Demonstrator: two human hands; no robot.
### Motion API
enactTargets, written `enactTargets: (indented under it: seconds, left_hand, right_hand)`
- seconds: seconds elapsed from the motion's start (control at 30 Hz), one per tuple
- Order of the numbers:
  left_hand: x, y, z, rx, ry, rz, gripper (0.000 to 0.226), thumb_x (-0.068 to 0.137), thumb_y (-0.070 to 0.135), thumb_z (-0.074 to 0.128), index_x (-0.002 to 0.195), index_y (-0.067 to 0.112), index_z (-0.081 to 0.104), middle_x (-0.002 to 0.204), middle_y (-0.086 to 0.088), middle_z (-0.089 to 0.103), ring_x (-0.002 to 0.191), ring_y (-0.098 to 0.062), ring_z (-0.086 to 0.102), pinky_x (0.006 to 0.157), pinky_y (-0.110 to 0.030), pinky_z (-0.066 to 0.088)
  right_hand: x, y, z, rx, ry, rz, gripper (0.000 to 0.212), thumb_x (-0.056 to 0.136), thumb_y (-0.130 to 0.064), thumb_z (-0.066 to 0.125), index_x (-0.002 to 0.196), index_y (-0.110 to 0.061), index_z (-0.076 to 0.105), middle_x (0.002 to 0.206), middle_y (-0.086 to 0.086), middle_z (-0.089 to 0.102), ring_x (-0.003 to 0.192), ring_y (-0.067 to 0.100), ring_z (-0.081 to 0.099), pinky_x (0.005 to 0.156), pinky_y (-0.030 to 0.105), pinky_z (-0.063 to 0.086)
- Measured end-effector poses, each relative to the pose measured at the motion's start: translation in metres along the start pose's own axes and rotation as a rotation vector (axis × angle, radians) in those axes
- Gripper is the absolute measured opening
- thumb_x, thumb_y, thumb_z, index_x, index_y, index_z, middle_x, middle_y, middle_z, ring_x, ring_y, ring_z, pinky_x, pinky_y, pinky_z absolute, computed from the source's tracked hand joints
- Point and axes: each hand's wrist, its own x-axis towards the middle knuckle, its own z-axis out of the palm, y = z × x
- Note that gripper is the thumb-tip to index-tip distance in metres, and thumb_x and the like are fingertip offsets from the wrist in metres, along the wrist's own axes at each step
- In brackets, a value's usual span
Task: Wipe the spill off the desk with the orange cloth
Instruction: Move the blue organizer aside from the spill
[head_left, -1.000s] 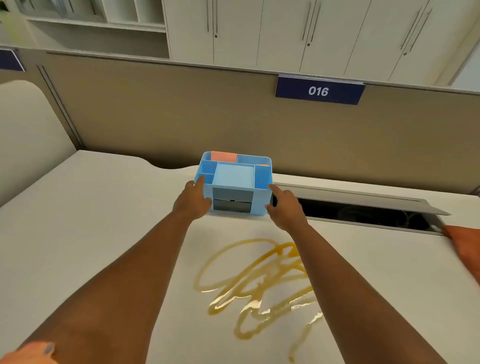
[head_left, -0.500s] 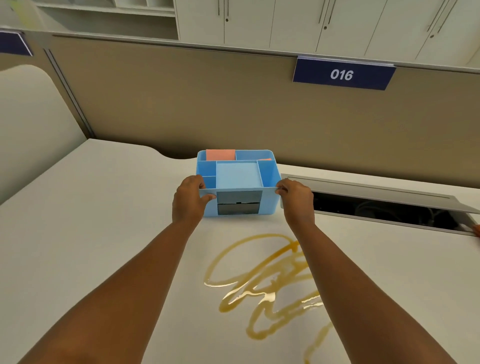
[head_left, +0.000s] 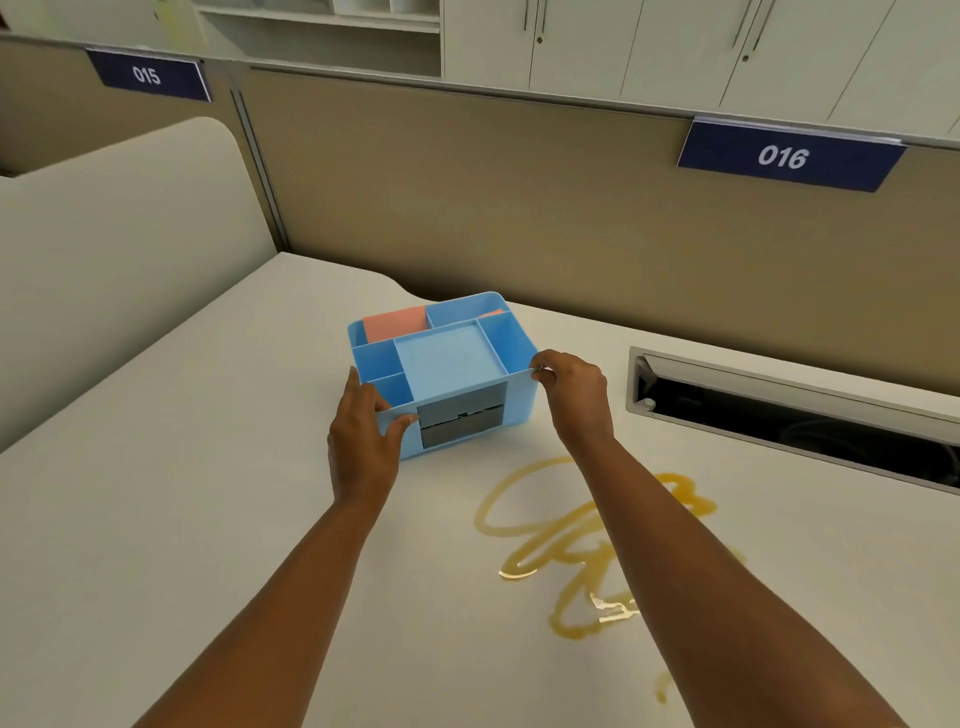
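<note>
Beige desk (head_left: 156, 519) fills my view, with a blue organizer (head_left: 441, 364) near its back edge. My left hand (head_left: 363, 441) grasps the organizer's near-left corner, thumb on the front wall; my right hand (head_left: 574, 392) pinches the near-right rim. Right of my left arm, an amber spill (head_left: 545, 545) loops across the desk, partly under my right forearm. I cannot see the orange cloth.

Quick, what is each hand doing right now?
Left hand: closed on the blue desk organizer's near left corner.
Right hand: closed on the organizer's near right corner.
</note>
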Motion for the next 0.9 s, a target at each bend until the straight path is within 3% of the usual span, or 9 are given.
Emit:
enactTargets:
  seconds: [0.1, 0.27, 0.37, 0.43, 0.53, 0.77, 0.9]
  left_hand:
    - [-0.008, -0.005, -0.014, -0.003, 0.053, -0.037, 0.049, 0.076, 0.012, 0.071, 0.118, -0.002, 0.048, 0.111, -0.019, 0.061, 0.092, -0.024, 0.057, 0.083, -0.033, 0.049]
    - [-0.021, -0.008, -0.028, 0.003, 0.114, -0.093, 0.04, 0.075, 0.012, 0.072, 0.105, -0.003, 0.052, 0.122, -0.021, 0.059, 0.101, -0.032, 0.06, 0.086, -0.035, 0.051]
    - [-0.026, -0.012, -0.033, 0.005, 0.123, -0.127, 0.045, 0.075, 0.013, 0.071, 0.111, -0.006, 0.051, 0.125, -0.02, 0.058, 0.106, -0.028, 0.059, 0.088, -0.037, 0.051]
    - [-0.029, -0.013, -0.035, 0.013, 0.13, -0.112, 0.035, 0.075, 0.013, 0.071, 0.101, -0.003, 0.052, 0.135, -0.017, 0.052, 0.107, -0.024, 0.057, 0.087, -0.038, 0.052]
    - [-0.032, -0.015, -0.037, 0.026, 0.111, -0.114, 0.031, 0.075, 0.012, 0.071, 0.096, 0.001, 0.051, 0.137, -0.019, 0.05, 0.109, -0.032, 0.058, 0.087, -0.041, 0.052]
    - [-0.034, -0.014, -0.036, 0.031, 0.087, -0.142, 0.049, 0.077, 0.014, 0.069, 0.118, 0.0, 0.046, 0.12, -0.024, 0.059, 0.104, -0.036, 0.06, 0.088, -0.043, 0.052]
    - [-0.034, -0.016, -0.035, 0.051, 0.055, -0.129, 0.06, 0.078, 0.014, 0.069, 0.128, 0.0, 0.04, 0.127, -0.024, 0.054, 0.111, -0.036, 0.056, 0.092, -0.045, 0.05]
  right_hand:
    - [-0.005, -0.011, 0.007, 0.022, -0.024, -0.032, 0.02, 0.091, -0.003, 0.049, 0.102, -0.007, 0.065, 0.108, 0.014, 0.068, 0.092, 0.027, 0.06, 0.077, 0.028, 0.045]
    - [-0.01, -0.026, 0.013, 0.01, -0.078, -0.067, 0.02, 0.091, -0.003, 0.049, 0.104, -0.008, 0.064, 0.11, 0.014, 0.067, 0.094, 0.026, 0.06, 0.081, 0.029, 0.049]
    - [-0.014, -0.031, 0.016, -0.004, -0.115, -0.079, 0.019, 0.091, -0.004, 0.05, 0.104, -0.008, 0.063, 0.111, 0.014, 0.066, 0.095, 0.027, 0.06, 0.078, 0.027, 0.046]
    - [-0.018, -0.032, 0.017, -0.015, -0.133, -0.085, 0.018, 0.091, -0.005, 0.05, 0.104, -0.007, 0.062, 0.11, 0.014, 0.066, 0.094, 0.028, 0.06, 0.08, 0.031, 0.049]
    - [-0.023, -0.032, 0.017, -0.019, -0.157, -0.097, 0.019, 0.092, -0.005, 0.048, 0.105, -0.006, 0.061, 0.11, 0.015, 0.065, 0.095, 0.028, 0.059, 0.081, 0.033, 0.049]
    - [-0.025, -0.03, 0.018, -0.009, -0.201, -0.081, 0.019, 0.092, -0.008, 0.048, 0.109, -0.006, 0.058, 0.113, 0.016, 0.063, 0.097, 0.028, 0.058, 0.075, 0.027, 0.042]
    - [-0.026, -0.026, 0.019, 0.007, -0.245, -0.077, 0.026, 0.093, -0.006, 0.046, 0.117, -0.009, 0.054, 0.124, 0.014, 0.058, 0.107, 0.026, 0.057, 0.083, 0.024, 0.044]
